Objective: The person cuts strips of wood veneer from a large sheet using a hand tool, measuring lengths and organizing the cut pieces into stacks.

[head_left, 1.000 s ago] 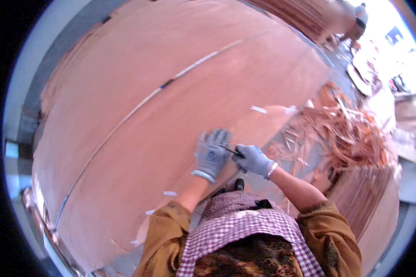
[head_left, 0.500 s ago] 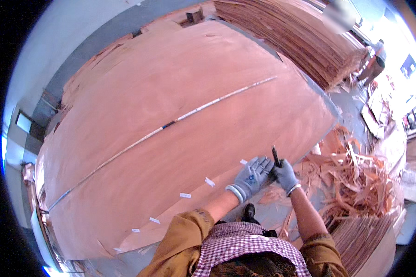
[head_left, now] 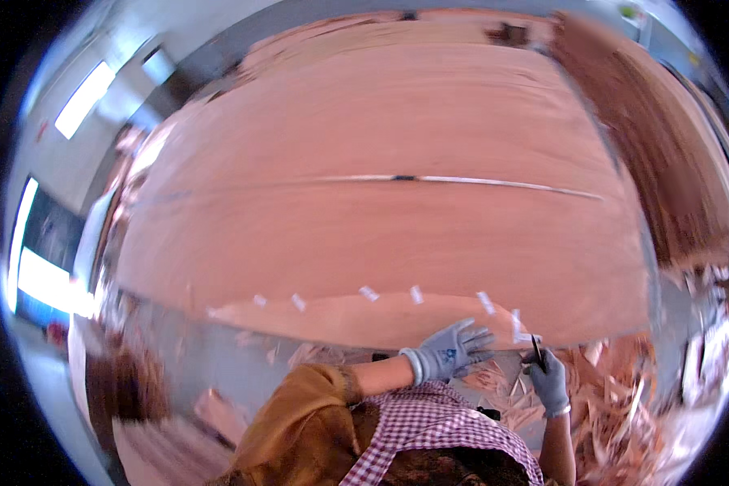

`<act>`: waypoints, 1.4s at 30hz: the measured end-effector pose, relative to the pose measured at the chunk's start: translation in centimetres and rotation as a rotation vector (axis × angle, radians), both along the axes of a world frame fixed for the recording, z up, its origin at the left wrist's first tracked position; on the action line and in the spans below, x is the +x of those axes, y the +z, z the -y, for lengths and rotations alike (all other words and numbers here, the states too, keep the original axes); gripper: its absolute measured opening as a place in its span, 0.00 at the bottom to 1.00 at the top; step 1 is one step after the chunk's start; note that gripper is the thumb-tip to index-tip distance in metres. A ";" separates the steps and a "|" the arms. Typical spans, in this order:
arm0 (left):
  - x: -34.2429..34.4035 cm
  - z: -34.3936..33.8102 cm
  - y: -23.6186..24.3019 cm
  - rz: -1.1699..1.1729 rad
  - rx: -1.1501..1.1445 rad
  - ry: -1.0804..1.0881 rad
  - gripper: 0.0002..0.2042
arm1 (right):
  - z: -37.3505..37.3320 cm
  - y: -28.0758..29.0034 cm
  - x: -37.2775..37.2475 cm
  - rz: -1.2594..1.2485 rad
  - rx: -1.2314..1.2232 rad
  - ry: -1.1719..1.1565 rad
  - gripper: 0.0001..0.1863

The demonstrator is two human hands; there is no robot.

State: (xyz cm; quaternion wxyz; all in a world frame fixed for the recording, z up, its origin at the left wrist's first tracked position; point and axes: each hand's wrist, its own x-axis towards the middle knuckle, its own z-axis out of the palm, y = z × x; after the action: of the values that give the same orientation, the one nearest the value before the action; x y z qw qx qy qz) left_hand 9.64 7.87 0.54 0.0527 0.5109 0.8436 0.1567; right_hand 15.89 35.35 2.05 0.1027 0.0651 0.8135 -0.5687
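Observation:
My gloved left hand [head_left: 454, 351] has its fingers spread, palm down, at the near edge of a large pinkish veneer sheet [head_left: 381, 235]. My gloved right hand [head_left: 549, 381] grips a slim black tool [head_left: 538, 350], perhaps a blade, held upright at the sheet's near right edge. Along that edge lies a paler strip of veneer [head_left: 340, 321] with several white tape pieces [head_left: 485, 302] on it, the rightmost beside the tool. A long, thin pale rod [head_left: 510, 185] lies across the sheet.
A tall veneer stack [head_left: 656, 162] stands along the right. Loose scraps [head_left: 607, 405] cover the floor at the lower right, and more stacked veneer [head_left: 130, 381] sits at the lower left. Windows and a doorway [head_left: 49, 275] show in the left wall [head_left: 89, 178].
The view has swung round, so the rod now runs nearly level and the co-worker is out of view. My hands have moved apart; the tool stays in my right hand.

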 end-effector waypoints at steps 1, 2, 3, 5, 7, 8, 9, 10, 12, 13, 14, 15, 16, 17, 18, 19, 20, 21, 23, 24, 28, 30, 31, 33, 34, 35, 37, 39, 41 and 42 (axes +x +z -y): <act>0.5 1.9 1.3 0.036 -0.017 0.082 0.24 | 0.4 -0.2 0.2 -0.101 0.128 0.082 0.07; 0.9 4.1 2.4 0.063 -0.035 0.155 0.25 | 0.9 -0.3 0.2 -0.217 0.248 0.152 0.08; 1.8 7.0 2.0 -0.044 0.050 0.323 0.27 | 1.5 -0.2 -0.1 -0.343 0.370 0.201 0.10; 2.8 12.6 5.0 0.019 -0.102 0.547 0.37 | 4.3 2.2 -0.7 -0.243 0.432 0.270 0.16; 4.8 17.1 5.8 -0.081 -0.157 0.698 0.35 | 7.0 3.3 -1.6 -0.248 0.532 0.358 0.18; 6.2 19.2 4.3 -0.090 -0.209 0.684 0.32 | 7.1 3.3 -2.0 -0.292 0.633 0.452 0.17; 6.8 21.0 3.5 -0.111 -0.278 0.672 0.30 | 7.1 1.8 -2.8 -0.313 0.666 0.491 0.16; 6.5 21.1 3.5 -0.113 -0.230 0.660 0.27 | 7.0 -0.5 -3.7 -0.329 0.698 0.527 0.15; 5.7 21.3 3.8 -0.100 -0.144 0.646 0.21 | 6.7 -1.0 -4.3 -0.356 0.796 0.582 0.12; 5.5 21.4 3.5 -0.100 -0.129 0.641 0.18 | 6.6 0.1 -5.0 -0.377 0.867 0.607 0.11; 5.2 21.6 3.1 -0.099 -0.113 0.639 0.15 | 6.5 1.2 -5.6 -0.396 0.939 0.636 0.10; 4.6 21.5 3.0 -0.100 -0.089 0.638 0.12 | 6.8 3.2 -5.6 -0.317 0.998 0.625 0.09; 4.2 21.5 2.9 -0.122 -0.062 0.629 0.10 | 6.5 3.0 -5.6 -0.335 0.991 0.646 0.10; 4.0 21.4 3.0 -0.144 -0.033 0.622 0.08 | 5.8 2.2 -5.7 -0.352 0.984 0.668 0.11; 4.1 21.5 3.4 -0.161 -0.015 0.623 0.06 | 6.2 2.8 -5.8 -0.371 0.966 0.701 0.11; 3.9 21.5 3.8 -0.203 -0.005 0.644 0.05 | 6.6 3.7 -5.3 -0.364 0.887 0.601 0.12; 3.6 21.5 4.1 -0.245 0.006 0.666 0.05 | 7.1 4.9 -4.7 -0.360 0.808 0.502 0.13; 3.7 22.0 4.9 -0.293 0.005 0.703 0.04 | 8.4 6.7 -4.3 -0.365 0.716 0.416 0.14; 2.7 24.2 3.8 -0.231 0.041 0.860 0.06 | 10.6 8.5 -3.7 -0.490 0.652 0.375 0.15; 2.0 24.4 3.7 0.056 0.301 0.955 0.08 | 11.3 8.8 -2.7 -0.508 0.625 0.348 0.15; -5.7 23.9 6.2 0.004 0.500 0.965 0.13 | 12.6 8.2 -2.0 -0.413 0.634 0.340 0.14; -9.4 25.1 7.1 -0.648 0.006 0.755 0.10 | 12.9 7.4 -1.6 -0.394 0.605 0.343 0.15; -11.3 26.1 6.1 -0.598 -0.007 0.774 0.08 | 13.3 7.1 -1.8 -0.396 0.592 0.349 0.15; -13.8 26.4 5.3 -0.482 -0.064 0.800 0.05 | 13.7 6.3 -2.3 -0.349 0.531 0.310 0.16; -15.0 25.8 5.5 -0.425 -0.090 0.804 0.05 | 13.7 6.0 -3.0 -0.334 0.511 0.283 0.16; -15.7 25.6 5.3 -0.377 -0.106 0.811 0.06 | 13.7 5.7 -3.7 -0.347 0.491 0.268 0.16; -17.0 25.3 4.2 -0.284 -0.138 0.824 0.08 | 14.0 5.5 -5.1 -0.365 0.474 0.235 0.16; -17.5 25.5 2.9 -0.265 -0.123 0.832 0.07 | 14.3 5.0 -7.3 -0.383 0.475 0.234 0.18; -16.7 26.1 1.8 -0.307 -0.045 0.833 0.07 | 16.3 5.4 -9.4 -0.420 0.525 0.244 0.20; -15.4 27.0 1.3 -0.364 0.024 0.841 0.08 | 17.8 5.5 -10.5 -0.442 0.547 0.264 0.22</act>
State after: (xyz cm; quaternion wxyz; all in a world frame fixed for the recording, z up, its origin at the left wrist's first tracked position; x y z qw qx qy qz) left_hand -5.81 -19.09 1.79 -0.1703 0.1439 0.9714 0.0820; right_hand 5.35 17.59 7.60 -0.0241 -0.1393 0.9393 -0.3125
